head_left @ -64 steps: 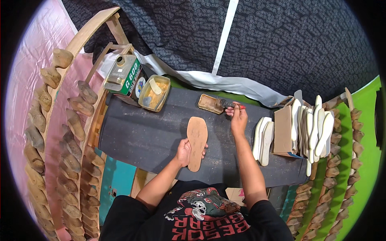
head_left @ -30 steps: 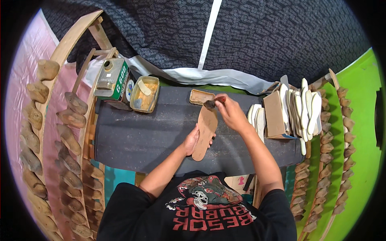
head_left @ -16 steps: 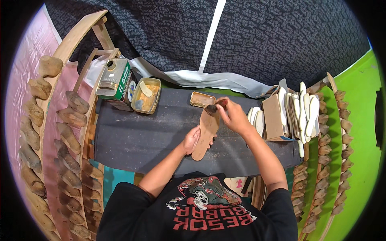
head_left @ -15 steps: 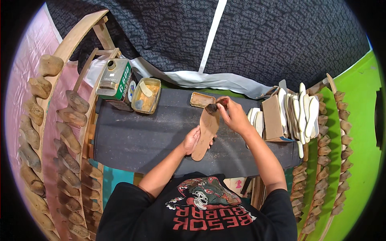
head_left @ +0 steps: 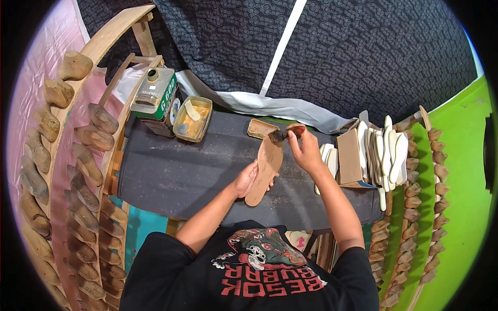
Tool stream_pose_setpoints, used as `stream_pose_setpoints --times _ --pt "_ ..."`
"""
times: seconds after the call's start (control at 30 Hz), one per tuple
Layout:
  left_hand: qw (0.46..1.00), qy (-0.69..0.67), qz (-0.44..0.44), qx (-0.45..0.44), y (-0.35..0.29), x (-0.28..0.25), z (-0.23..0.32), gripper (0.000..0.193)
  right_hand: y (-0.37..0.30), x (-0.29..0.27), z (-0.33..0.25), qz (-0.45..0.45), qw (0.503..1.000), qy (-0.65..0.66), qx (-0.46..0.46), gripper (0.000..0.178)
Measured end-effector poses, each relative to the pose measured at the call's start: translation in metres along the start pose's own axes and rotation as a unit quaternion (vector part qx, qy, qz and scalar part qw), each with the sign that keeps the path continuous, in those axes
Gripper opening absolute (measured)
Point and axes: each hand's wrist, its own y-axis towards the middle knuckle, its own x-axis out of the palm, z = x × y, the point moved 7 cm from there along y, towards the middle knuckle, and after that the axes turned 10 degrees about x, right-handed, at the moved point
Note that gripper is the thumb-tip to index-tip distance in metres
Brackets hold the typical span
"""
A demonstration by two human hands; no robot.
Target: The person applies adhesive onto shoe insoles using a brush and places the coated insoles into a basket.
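A brown shoe insole (head_left: 267, 168) is held over the dark table by my left hand (head_left: 246, 180), whose fingers wrap beneath it and show at its right edge. My right hand (head_left: 308, 152) pinches a brush (head_left: 279, 136) with dark bristles and a reddish handle. The bristles meet the far, wide end of the insole, near its upper right edge. Just beyond that end sits a small shallow rectangular container (head_left: 261, 128), partly behind the insole and brush.
At the back left stand a green-and-silver metal can (head_left: 155, 98) and a yellowish tub (head_left: 208, 124). On the right, a cardboard box (head_left: 349, 159) holds pale insoles (head_left: 387, 153), with more insoles (head_left: 331, 160) beside it. Racks of wooden shoe lasts (head_left: 83, 186) flank both sides of the table (head_left: 171, 173).
The brush and my right hand have shifted slightly right, toward the insole's upper right edge. My left hand keeps its hold on the insole. The whole view has tilted a little.
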Motion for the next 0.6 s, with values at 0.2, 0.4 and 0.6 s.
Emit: stream_pose_setpoints --times 0.2,0.4,0.6 --pt "0.999 0.027 0.044 0.009 -0.003 -0.009 0.012 0.062 -0.044 0.024 -0.038 -0.122 0.989 -0.007 -0.083 0.02" --pt "1.0 0.001 0.001 -0.015 -0.001 -0.008 0.017 0.058 -0.032 0.013 -0.019 -0.075 0.995 0.032 -0.063 0.016" --pt "0.999 0.011 -0.017 -0.028 -0.004 0.003 0.008 0.062 -0.009 -0.001 -0.014 0.006 0.996 0.001 -0.086 0.017"
